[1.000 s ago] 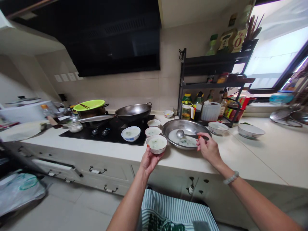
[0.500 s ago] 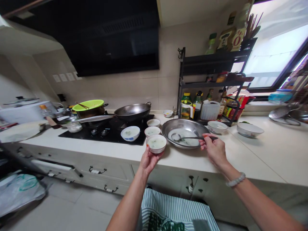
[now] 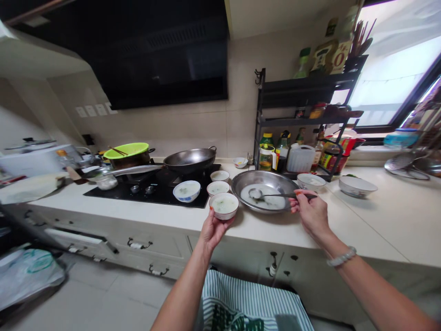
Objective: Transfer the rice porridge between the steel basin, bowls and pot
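Note:
My left hand point(image 3: 215, 230) grips a small bowl point(image 3: 224, 212) of pale soup with green bits, thumb at its rim and fingers under it, at the counter's front edge. My right hand point(image 3: 310, 214) is closed on the dark handle of a spoon point(image 3: 272, 195), whose round metal head sits in the whitish liquid of a wide steel basin point(image 3: 236, 193). Behind the held bowl stand two similar filled bowls, a nearer one point(image 3: 218, 188) and a farther one point(image 3: 219, 176). A blue-patterned bowl point(image 3: 186, 196) of the same soup rests on the hob to their left.
A wok point(image 3: 189, 160) with a long handle and a pot under a green colander point(image 3: 127, 151) stand on the hob point(image 3: 165, 195). Right of the basin are two bowls, one nearer point(image 3: 311, 183) and one farther right point(image 3: 357, 187). A black rack point(image 3: 303, 122) holds bottles behind.
My right hand has shifted slightly to the right, and the spoon's head has moved a little within the basin. My left hand and its bowl stay in place.

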`<act>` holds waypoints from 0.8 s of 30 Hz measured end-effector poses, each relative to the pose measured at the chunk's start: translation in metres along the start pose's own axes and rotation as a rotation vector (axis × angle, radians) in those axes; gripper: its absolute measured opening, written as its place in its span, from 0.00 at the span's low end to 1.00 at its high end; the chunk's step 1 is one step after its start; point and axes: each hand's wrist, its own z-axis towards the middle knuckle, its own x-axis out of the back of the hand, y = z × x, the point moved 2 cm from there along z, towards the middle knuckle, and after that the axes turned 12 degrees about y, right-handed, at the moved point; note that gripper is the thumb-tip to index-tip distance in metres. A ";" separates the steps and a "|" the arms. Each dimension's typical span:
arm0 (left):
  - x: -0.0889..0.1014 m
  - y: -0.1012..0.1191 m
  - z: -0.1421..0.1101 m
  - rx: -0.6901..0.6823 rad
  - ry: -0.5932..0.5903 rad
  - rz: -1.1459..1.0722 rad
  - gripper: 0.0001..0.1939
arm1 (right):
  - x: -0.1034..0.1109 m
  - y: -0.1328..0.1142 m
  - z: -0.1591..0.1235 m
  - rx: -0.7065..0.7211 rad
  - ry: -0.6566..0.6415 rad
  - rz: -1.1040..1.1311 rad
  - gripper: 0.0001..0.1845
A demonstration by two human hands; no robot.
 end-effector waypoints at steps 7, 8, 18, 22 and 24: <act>-0.001 0.001 -0.001 -0.004 0.001 0.012 0.31 | 0.000 0.002 0.001 -0.003 -0.003 0.005 0.15; -0.001 0.001 -0.001 -0.004 0.001 0.015 0.31 | 0.001 0.002 0.001 -0.003 -0.003 0.006 0.15; -0.001 0.000 0.000 -0.013 -0.017 0.025 0.31 | 0.002 0.000 0.000 -0.033 0.001 0.017 0.13; -0.001 0.000 -0.001 -0.006 -0.025 0.015 0.31 | -0.001 -0.009 -0.001 -0.027 0.007 0.062 0.13; -0.001 0.000 -0.001 -0.005 -0.019 0.014 0.30 | -0.004 -0.015 -0.002 -0.019 -0.002 0.089 0.13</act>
